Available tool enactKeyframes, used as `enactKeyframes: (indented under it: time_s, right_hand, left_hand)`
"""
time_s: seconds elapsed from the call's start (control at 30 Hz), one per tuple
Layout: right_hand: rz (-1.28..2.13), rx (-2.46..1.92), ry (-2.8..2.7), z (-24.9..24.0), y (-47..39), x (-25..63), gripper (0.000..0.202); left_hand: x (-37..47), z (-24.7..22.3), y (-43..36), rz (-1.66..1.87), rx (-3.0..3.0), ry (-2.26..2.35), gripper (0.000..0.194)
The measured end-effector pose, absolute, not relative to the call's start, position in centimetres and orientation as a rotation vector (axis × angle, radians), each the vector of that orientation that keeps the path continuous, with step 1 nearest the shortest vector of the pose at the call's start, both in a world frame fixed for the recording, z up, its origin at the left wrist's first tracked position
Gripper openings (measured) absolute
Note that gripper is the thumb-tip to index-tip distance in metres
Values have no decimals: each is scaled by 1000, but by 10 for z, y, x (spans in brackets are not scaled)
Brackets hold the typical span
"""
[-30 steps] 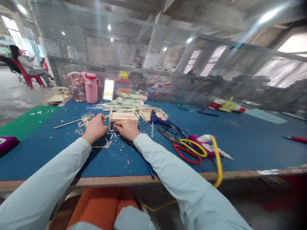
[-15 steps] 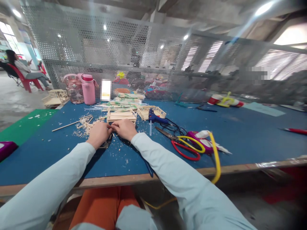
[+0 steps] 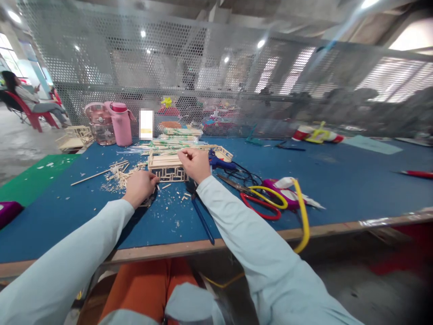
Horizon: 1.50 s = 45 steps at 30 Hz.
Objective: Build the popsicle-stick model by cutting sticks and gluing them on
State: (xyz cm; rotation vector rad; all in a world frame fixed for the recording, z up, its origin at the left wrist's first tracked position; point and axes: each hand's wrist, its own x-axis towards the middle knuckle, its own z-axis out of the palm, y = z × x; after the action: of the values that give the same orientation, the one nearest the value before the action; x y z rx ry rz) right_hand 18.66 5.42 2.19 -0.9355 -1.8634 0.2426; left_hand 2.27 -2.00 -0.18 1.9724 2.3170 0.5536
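A small model of pale wooden sticks [image 3: 168,173], with a lattice front, stands on the blue table. My right hand [image 3: 196,163] is at its right end, fingers pinched; whatever they hold is too small to make out. My left hand [image 3: 139,185] rests low at the model's front left corner, its fingers pressed together near the table, and what they hold is hidden. Cut stick pieces [image 3: 122,176] lie in a heap beyond the left hand. Below the right wrist are blue-handled pliers [image 3: 203,219]. A blue glue gun [image 3: 220,160] lies just right of the right hand.
Scissors with red and yellow handles [image 3: 262,201] lie beside a purple and white tool [image 3: 287,192]. Bundled sticks [image 3: 176,140] are behind the model. A pink bottle [image 3: 121,125] stands at the back left. A perforated metal screen [image 3: 162,58] borders the table's rear.
My right hand has moved away from the left, up and right to the model's right end. The lattice front and pliers are now uncovered. My left hand has hardly moved.
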Motion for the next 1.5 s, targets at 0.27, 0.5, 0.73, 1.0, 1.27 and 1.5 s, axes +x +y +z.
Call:
enactKeyframes:
  time_s: [0.27,0.5,0.73,1.0,1.27,1.5]
  right_hand:
    - [213,-954,-1896,17,52,182,30]
    - [210,-952,-2188,17,45,181,26]
    - [-58,-940,-2662,16,30,170,41]
    - [-159,-1033,-2771,17,25,167,47]
    - [-129,-1018,-2766,17,24,165,47]
    - [-130,-996,-2758,16,25,166,47]
  left_hand:
    - [23,-4,-19,585,1977,2319,33]
    - [22,-4,-20,571,1981,2323,33]
    - [22,-3,-21,499,2041,2330,35]
    - [21,-3,-22,510,2063,2316,33]
    - [23,-2,-26,480,2062,2303,35]
    - [20,-1,-28,511,2079,2332,35]
